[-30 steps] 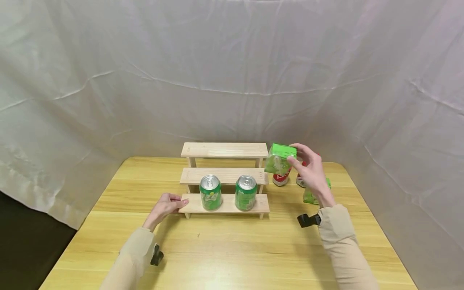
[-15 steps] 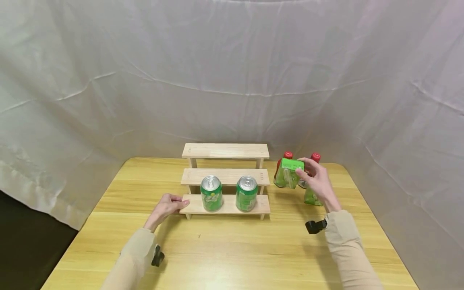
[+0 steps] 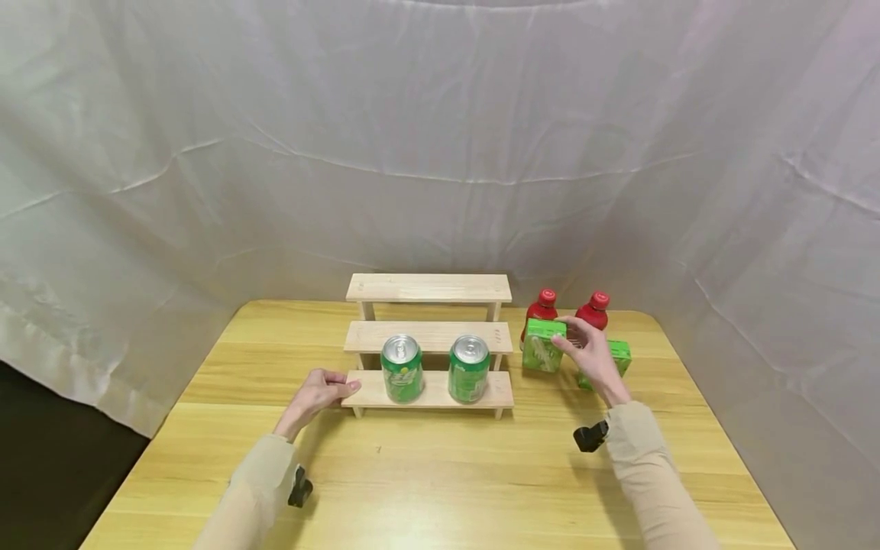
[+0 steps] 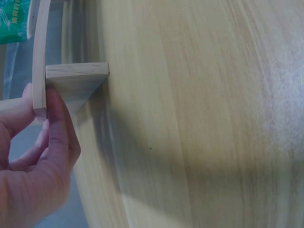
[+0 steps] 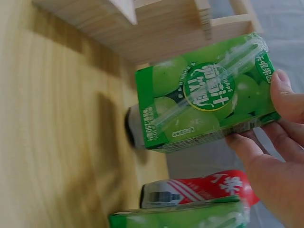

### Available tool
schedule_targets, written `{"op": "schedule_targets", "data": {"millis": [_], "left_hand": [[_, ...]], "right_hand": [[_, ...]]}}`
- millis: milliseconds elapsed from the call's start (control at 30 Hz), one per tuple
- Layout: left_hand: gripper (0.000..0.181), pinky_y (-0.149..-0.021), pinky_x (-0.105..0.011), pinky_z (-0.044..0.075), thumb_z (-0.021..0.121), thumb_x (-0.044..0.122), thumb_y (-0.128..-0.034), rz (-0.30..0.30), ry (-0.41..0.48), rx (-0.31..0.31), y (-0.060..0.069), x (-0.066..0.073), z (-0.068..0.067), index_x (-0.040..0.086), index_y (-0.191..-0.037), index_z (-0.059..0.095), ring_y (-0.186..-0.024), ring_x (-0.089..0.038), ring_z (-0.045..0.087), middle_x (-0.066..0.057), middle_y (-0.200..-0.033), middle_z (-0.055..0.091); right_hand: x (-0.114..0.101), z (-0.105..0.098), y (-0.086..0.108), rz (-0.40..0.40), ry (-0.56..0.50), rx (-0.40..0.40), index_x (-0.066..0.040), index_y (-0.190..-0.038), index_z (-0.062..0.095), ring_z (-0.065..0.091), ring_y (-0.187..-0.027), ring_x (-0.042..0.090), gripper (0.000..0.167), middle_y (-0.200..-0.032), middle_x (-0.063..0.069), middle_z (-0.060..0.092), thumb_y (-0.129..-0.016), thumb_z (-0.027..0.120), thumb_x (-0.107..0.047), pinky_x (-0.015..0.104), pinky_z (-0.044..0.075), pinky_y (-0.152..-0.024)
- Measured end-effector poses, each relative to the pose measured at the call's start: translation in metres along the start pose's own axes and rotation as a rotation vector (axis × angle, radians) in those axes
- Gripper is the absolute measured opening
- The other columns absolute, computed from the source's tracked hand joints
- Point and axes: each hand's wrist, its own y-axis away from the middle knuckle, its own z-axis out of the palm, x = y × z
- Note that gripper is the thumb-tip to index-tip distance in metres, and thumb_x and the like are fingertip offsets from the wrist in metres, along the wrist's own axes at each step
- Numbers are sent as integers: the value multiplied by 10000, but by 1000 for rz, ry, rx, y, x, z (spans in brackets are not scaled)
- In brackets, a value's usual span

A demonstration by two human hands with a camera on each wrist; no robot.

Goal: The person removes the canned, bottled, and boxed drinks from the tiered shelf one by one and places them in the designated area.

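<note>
The left hand (image 3: 316, 397) pinches the left end of the bottom step (image 3: 426, 393) of a three-tier wooden rack; in the left wrist view, thumb and fingers (image 4: 59, 128) clasp the board edge. Two green cans stand on that step, one left (image 3: 402, 374) and one right (image 3: 469, 374). Right of the rack, the right hand (image 3: 591, 355) grips a green juice box (image 3: 543, 351) by its upper right part. In the right wrist view the box (image 5: 209, 90) has a straw on its face, thumb and fingers (image 5: 244, 145) at its top end.
Two red-capped bottles stand behind the right hand, one left (image 3: 541, 309) and one right (image 3: 594, 312). A second green box (image 3: 619, 357) stands at the hand's right, partly hidden. The rack's middle (image 3: 426, 336) and top (image 3: 429, 287) steps rise behind the cans; a grey curtain hangs behind.
The right hand carried the green box away from the rack's upper right side, first rightward, then lower and slightly back left. The box turned more upright. The left hand kept its hold.
</note>
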Motion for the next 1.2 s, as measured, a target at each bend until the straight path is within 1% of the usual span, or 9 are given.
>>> {"op": "schedule_targets", "data": {"millis": [133,333,433,667,867,933,1000,1067,1200], "left_hand": [[356,-743,-271,573,704,146,-935,6,25,-6,-1,0,0,-147,-1107,600,-762,-124,634,-66,-854,686],[315,-728,-260,574,695,135,-940,6,50,-12,-1,0,0,-134,-1082,611,-734,-106,627,-29,-818,675],[296,-722,-256,574,694,129,-941,5,59,-18,-2,0,0,-127,-1067,617,-724,-100,624,-18,-803,671],[358,-768,-287,583,692,150,-946,-1,36,-11,0,1,0,-146,-1122,596,-771,-120,629,-67,-868,680],[442,-813,-328,593,693,177,-950,13,5,-8,1,0,0,-177,-1182,567,-845,-145,651,-159,-979,693],[427,-795,-315,593,694,172,-949,17,10,-8,1,0,0,-176,-1166,575,-828,-139,650,-147,-956,695],[403,-774,-296,587,692,166,-949,16,18,-7,0,-1,0,-169,-1147,584,-806,-131,645,-123,-926,694],[391,-766,-280,582,692,163,-949,9,25,-5,0,-1,0,-162,-1141,589,-797,-126,642,-108,-915,692],[423,-783,-283,589,694,163,-947,6,28,-6,0,-1,0,-174,-1171,570,-824,-137,652,-135,-947,692]], "right_hand": [[8,7,-1,12,12,13,-2,-1392,539,582,-1129,164,452,-1350,270,598,-987,651,-171,152,453,-916],[15,15,1,26,-5,46,7,-1396,530,538,-1291,436,455,-1398,303,556,-987,647,-152,508,438,-1107],[18,18,2,25,-31,66,17,-1396,523,514,-1319,470,457,-1426,316,526,-984,648,-135,570,392,-1145],[25,25,2,0,-69,79,48,-1411,498,487,-1352,474,470,-1482,316,470,-993,629,-121,539,405,-1146],[30,27,3,31,-72,71,5,-1432,506,478,-1382,432,464,-1510,276,463,-1007,612,-149,215,470,-1050],[31,27,3,33,-86,70,0,-1430,511,464,-1393,436,453,-1518,275,454,-1011,604,-143,252,466,-1078],[32,27,2,33,-88,75,-4,-1431,513,448,-1405,437,440,-1527,272,443,-1018,590,-134,381,435,-1137],[33,28,2,41,-86,88,3,-1440,501,443,-1406,429,431,-1536,270,431,-1032,558,-123,429,400,-1161],[33,30,1,101,-124,143,3,-1450,489,457,-1385,343,404,-1522,244,459,-1060,475,-101,148,407,-1037]]}}
